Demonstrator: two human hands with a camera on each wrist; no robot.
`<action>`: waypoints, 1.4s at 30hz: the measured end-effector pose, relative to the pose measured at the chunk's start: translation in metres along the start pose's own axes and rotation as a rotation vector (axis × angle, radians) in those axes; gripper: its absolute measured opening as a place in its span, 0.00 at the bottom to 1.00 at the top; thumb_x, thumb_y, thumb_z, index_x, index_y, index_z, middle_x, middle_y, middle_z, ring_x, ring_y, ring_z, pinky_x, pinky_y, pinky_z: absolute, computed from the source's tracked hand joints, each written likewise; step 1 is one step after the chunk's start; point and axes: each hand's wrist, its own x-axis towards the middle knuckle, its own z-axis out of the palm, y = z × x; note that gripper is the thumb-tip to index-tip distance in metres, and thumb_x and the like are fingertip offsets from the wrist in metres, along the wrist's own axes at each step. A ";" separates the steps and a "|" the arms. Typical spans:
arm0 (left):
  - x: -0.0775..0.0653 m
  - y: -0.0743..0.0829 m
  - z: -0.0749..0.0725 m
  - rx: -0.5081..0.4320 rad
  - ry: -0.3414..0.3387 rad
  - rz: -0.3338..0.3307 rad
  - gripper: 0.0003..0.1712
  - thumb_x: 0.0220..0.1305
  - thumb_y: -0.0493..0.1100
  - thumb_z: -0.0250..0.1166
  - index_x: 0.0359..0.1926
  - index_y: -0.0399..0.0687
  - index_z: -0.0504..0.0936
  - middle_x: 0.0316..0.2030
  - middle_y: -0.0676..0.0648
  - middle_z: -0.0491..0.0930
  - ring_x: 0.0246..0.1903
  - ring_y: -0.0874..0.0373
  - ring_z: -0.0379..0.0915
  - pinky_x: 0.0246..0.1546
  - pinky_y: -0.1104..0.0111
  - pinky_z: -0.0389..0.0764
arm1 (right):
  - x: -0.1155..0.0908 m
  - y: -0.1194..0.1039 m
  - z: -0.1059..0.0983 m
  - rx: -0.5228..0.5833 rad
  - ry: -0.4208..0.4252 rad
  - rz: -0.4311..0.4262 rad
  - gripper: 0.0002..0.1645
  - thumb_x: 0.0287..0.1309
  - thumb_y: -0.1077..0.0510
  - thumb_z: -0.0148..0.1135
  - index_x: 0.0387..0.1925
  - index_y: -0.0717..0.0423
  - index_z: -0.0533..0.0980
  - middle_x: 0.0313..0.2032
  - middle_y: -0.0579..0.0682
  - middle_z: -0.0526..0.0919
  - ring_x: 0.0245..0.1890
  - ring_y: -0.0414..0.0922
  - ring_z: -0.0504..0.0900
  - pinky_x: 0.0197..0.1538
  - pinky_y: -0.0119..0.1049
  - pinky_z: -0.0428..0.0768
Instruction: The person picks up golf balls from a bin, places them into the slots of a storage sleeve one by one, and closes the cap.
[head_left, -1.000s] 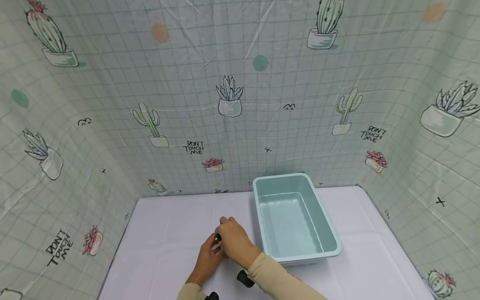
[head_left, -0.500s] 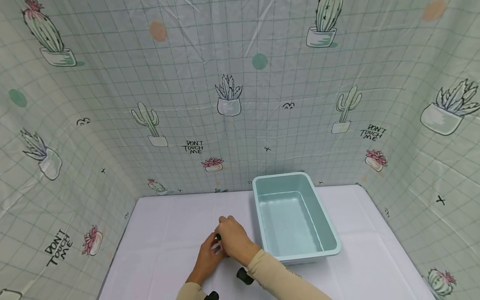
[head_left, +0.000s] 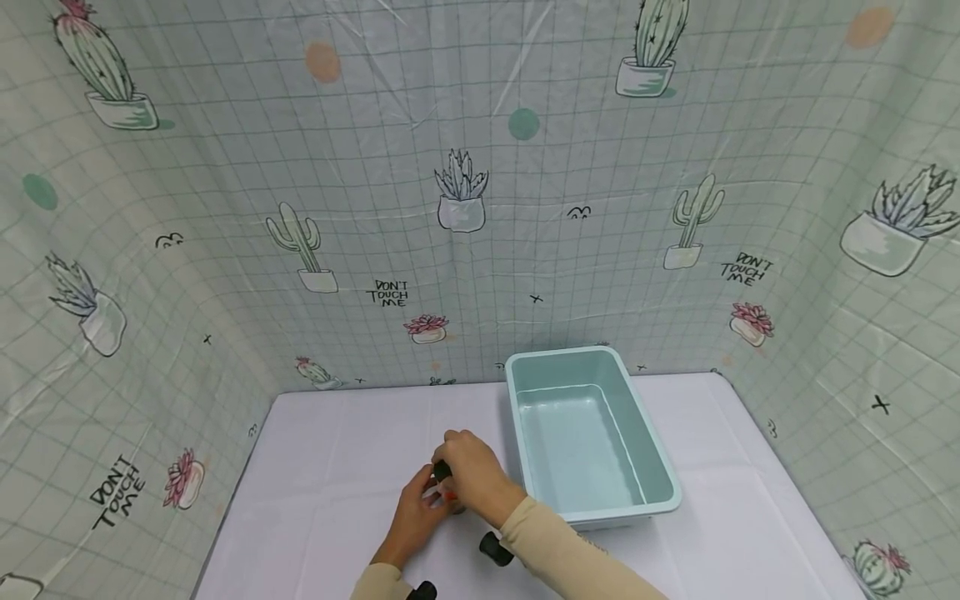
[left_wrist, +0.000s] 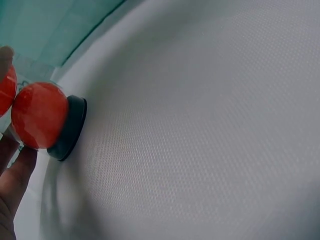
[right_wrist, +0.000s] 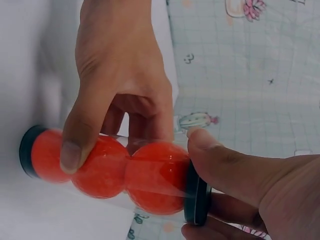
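Note:
A clear tube of three orange-red balls (right_wrist: 155, 177) stands on the white table, its dark bottom cap (right_wrist: 32, 151) against the cloth in the right wrist view. My left hand (head_left: 415, 510) grips the tube's side, thumb (right_wrist: 71, 155) across the balls. At the upper end, my right hand (head_left: 478, 477) pinches the dark green top cap (right_wrist: 198, 195) between thumb and fingers. The cap sits over the tube's end. From the head, my hands cover most of the tube. The left wrist view shows a red ball (left_wrist: 40, 115) above the bottom cap, with left fingertips beside it.
An open pale blue bin (head_left: 585, 442) stands on the table (head_left: 330, 467) just right of my hands. A curtain (head_left: 390, 167) with a cactus print surrounds the table at the back and sides. Dark cylindrical pieces (head_left: 495, 548) show beside my sleeves.
My right hand has shifted very slightly right. More of the dark cap and a bit of orange now show between my hands. The left hand keeps its grip; the bin has not moved.

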 end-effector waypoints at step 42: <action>0.000 0.002 0.008 0.009 0.068 0.021 0.28 0.46 0.29 0.71 0.50 0.39 0.72 0.48 0.40 0.73 0.50 0.43 0.70 0.51 0.59 0.76 | -0.063 0.043 -0.021 0.038 0.296 -0.027 0.24 0.43 0.58 0.73 0.46 0.50 0.78 0.43 0.43 0.74 0.45 0.40 0.73 0.43 0.32 0.79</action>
